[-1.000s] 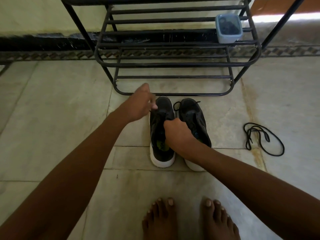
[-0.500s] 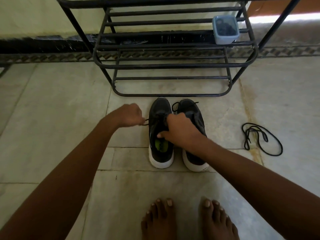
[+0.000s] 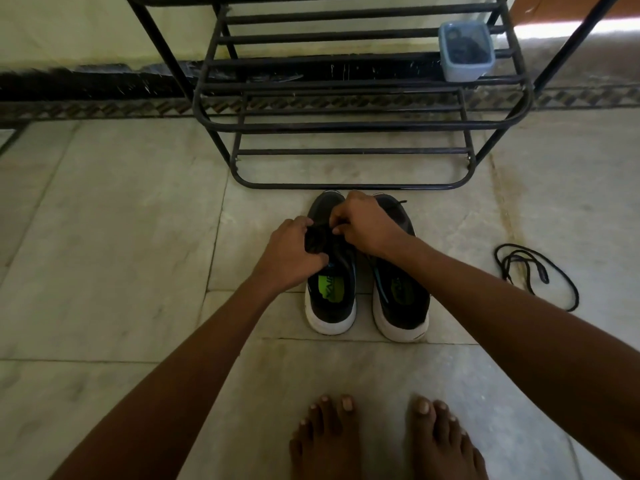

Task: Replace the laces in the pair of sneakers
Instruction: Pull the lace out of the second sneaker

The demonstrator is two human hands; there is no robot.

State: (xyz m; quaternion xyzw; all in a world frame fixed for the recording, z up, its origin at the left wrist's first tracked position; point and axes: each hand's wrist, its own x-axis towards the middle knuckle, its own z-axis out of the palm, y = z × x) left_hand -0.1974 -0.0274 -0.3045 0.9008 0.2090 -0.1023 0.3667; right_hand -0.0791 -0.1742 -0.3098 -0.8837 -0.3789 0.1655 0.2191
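Note:
Two black sneakers with white soles stand side by side on the floor, heels toward me. The left sneaker [image 3: 332, 299] shows a green insole; the right sneaker [image 3: 401, 299] stands beside it. My left hand [image 3: 289, 254] grips the left sneaker's tongue and lace area with curled fingers. My right hand [image 3: 365, 226] reaches across over the same shoe's eyelets, its fingertips pinching the black lace there. The lace itself is mostly hidden under my hands. A loose black lace [image 3: 533, 271] lies coiled on the floor to the right.
A black metal shoe rack [image 3: 346, 126] stands just beyond the sneakers' toes, with a small blue container [image 3: 465, 51] on a shelf at its right. My bare feet [image 3: 381, 441] are on the tiled floor below the shoes.
My left hand moved right from beside the left sneaker onto its tongue. My right hand shifted up toward the toe end of the same shoe.

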